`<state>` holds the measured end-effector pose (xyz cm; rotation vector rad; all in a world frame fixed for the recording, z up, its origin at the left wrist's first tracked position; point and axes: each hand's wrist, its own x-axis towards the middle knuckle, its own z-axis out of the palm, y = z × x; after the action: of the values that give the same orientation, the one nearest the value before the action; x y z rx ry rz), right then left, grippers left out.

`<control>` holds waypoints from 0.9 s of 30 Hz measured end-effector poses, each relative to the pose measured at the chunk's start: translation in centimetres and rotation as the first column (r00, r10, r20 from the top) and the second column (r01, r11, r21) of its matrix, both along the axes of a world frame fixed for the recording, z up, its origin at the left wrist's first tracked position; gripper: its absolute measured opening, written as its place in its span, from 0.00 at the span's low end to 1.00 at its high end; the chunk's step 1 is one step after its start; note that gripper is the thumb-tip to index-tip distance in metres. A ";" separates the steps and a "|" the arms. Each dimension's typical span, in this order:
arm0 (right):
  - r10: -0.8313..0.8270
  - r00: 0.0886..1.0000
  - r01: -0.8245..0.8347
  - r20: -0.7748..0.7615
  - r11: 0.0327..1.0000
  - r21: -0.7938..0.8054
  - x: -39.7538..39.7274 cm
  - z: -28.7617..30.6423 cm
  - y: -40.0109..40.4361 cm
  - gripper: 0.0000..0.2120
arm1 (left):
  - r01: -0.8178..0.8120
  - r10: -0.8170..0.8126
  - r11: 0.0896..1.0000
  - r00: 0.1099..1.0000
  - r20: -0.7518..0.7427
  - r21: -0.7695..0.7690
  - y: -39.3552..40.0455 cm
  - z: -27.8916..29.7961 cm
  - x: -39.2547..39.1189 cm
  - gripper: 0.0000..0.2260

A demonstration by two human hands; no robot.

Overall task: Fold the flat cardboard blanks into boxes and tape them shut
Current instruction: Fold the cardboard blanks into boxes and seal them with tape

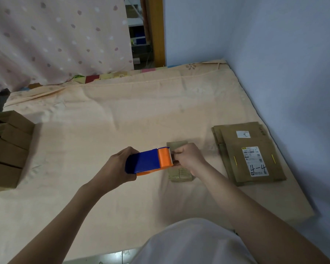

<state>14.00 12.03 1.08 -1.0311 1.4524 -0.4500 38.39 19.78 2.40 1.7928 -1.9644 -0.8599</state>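
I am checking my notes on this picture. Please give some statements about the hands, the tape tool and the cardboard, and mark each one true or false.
1. The left hand holds the tape dispenser. True.
2. The dispenser is green and yellow. False: it is blue and orange.
3. The right hand is at the dispenser's orange end, over a small box. True.
4. The flat blanks lie to the person's left. False: they lie to the right, near the wall.
5. Folded boxes stand at the left edge. True.
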 end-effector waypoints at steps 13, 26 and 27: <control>-0.127 0.992 0.129 -0.021 0.982 0.136 -2.8 -2.6 2.3 0.05 | 0.099 -0.105 0.985 0.994 0.039 0.143 0.3 -1.6 -1.5 0.25; -0.220 0.975 0.222 -0.032 0.967 0.126 -5.4 -4.0 3.7 0.06 | 0.171 -0.186 0.973 0.979 0.086 0.158 0.5 -3.5 -1.3 0.26; -0.233 0.972 0.236 -0.042 0.963 0.128 -5.5 -4.2 3.9 0.05 | 0.173 -0.188 0.972 0.978 0.086 0.158 0.5 -3.7 -1.5 0.26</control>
<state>8.54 15.88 -3.13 -0.7649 1.6141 -0.5033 36.92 20.26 -1.30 1.7902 -2.2081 -1.0173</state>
